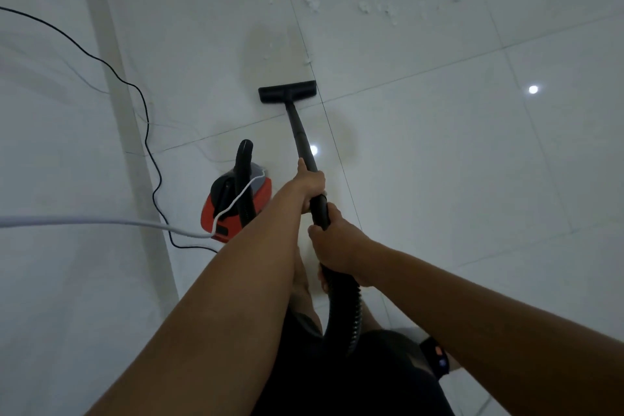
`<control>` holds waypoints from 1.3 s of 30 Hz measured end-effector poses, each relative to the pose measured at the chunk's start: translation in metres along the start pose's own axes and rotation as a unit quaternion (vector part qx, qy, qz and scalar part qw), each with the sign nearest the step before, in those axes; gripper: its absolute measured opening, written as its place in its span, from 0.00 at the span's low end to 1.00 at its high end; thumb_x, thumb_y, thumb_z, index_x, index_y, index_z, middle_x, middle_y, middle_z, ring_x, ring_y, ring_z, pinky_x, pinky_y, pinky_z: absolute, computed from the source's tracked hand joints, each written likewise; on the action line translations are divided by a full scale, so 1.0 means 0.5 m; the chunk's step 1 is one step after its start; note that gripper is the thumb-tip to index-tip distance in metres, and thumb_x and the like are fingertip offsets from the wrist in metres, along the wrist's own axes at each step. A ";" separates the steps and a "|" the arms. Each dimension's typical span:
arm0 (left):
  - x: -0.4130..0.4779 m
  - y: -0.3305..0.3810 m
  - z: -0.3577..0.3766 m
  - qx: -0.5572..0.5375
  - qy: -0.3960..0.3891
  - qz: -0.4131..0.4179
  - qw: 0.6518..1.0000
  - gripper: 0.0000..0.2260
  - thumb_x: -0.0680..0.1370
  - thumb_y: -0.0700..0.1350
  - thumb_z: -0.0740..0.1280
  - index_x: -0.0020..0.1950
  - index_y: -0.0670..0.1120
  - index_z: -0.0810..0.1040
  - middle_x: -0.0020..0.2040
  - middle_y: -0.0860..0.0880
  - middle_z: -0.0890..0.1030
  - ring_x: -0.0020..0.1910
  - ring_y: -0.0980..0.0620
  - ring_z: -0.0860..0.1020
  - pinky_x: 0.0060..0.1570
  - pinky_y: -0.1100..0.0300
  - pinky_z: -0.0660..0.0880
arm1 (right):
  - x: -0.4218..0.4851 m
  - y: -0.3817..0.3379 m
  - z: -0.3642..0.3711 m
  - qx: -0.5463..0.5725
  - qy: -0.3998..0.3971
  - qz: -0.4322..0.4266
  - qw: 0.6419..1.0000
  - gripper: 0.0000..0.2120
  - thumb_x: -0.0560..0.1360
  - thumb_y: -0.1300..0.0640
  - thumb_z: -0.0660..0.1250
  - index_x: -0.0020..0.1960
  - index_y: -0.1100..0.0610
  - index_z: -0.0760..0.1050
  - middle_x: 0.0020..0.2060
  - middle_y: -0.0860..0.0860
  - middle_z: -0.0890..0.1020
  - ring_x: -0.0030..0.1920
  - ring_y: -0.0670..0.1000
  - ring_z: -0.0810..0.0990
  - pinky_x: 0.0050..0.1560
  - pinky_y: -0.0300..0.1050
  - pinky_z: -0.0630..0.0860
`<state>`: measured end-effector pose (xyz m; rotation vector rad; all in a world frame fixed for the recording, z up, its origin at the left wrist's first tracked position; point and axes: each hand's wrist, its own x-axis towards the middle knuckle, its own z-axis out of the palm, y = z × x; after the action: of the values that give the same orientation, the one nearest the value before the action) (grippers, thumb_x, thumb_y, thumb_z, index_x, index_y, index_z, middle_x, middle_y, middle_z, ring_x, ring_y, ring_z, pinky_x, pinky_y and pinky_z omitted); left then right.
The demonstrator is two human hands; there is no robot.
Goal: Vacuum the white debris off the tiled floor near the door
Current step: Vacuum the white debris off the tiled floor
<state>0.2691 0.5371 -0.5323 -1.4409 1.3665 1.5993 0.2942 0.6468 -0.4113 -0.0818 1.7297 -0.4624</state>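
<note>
Debris (312,3) lies scattered on the tiled floor (439,145) ahead and right of the nozzle (287,91), with a few flecks just beyond it. The wand (301,132) runs along that line back to the person. The left grip (311,187) is the nearer to the nozzle and the right grip (337,246) sits behind, both wrapped round the wand.

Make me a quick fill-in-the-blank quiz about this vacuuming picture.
1. The right hand grips the wand closer to the person; the hand nearer the floor nozzle is the ____ hand.
2. The thin cord snaking along the floor to the left of the red canister is ____.
3. The debris scattered on the tiled floor beyond the nozzle is ____ in colour.
Missing words: left; black; white.
</note>
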 end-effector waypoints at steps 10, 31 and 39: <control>0.037 0.036 0.001 -0.010 -0.016 0.015 1.000 0.35 0.84 0.40 0.55 0.82 0.59 0.38 0.52 0.43 0.75 0.38 0.51 0.73 0.32 0.58 0.73 | 0.074 0.007 -0.013 0.055 0.039 0.043 0.997 0.33 0.75 0.45 0.56 0.79 0.36 0.53 0.60 0.61 0.80 0.58 0.65 0.82 0.61 0.64 0.79; 0.186 0.111 -0.019 -0.021 0.003 0.051 0.998 0.34 0.85 0.43 0.55 0.82 0.60 0.37 0.66 0.36 0.74 0.40 0.50 0.73 0.37 0.57 0.74 | 0.218 -0.023 -0.077 0.067 0.043 -0.001 0.997 0.29 0.84 0.48 0.56 0.82 0.42 0.49 0.58 0.60 0.80 0.52 0.59 0.83 0.59 0.58 0.81; 0.132 0.100 0.004 -0.028 0.001 0.034 0.999 0.34 0.85 0.41 0.55 0.82 0.60 0.37 0.46 0.43 0.74 0.38 0.51 0.73 0.34 0.58 0.73 | 0.168 -0.006 -0.084 0.054 0.033 0.003 0.998 0.29 0.84 0.46 0.56 0.82 0.43 0.50 0.59 0.63 0.80 0.47 0.57 0.79 0.58 0.58 0.80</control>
<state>0.2068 0.5103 -0.5800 -1.4437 1.3956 1.6912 0.2350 0.6294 -0.4825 0.0171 1.7665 -0.5583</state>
